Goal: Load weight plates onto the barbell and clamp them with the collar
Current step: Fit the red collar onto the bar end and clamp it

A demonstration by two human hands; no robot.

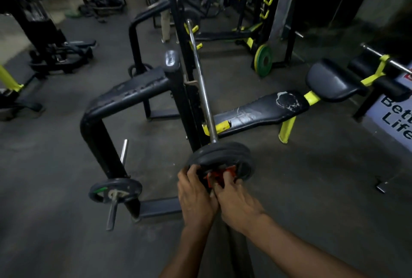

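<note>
A chrome barbell [201, 85] lies across the bench rack and runs toward me. On its near sleeve sit black weight plates [223, 155], stacked close together. A red collar [219, 176] is on the sleeve right against the outer plate. My left hand [195, 195] grips the left side of the collar, its fingers touching the plate's rim. My right hand [236, 199] holds the collar's right side with the fingers curled over it. The sleeve's end is hidden under my hands.
A black plate [116, 189] sits on a storage peg of the rack frame [124, 97] at the left. A worn black bench [260, 111] with yellow legs extends right. A green plate [264, 60] leans farther back. A person's legs [166, 23] stand behind the rack.
</note>
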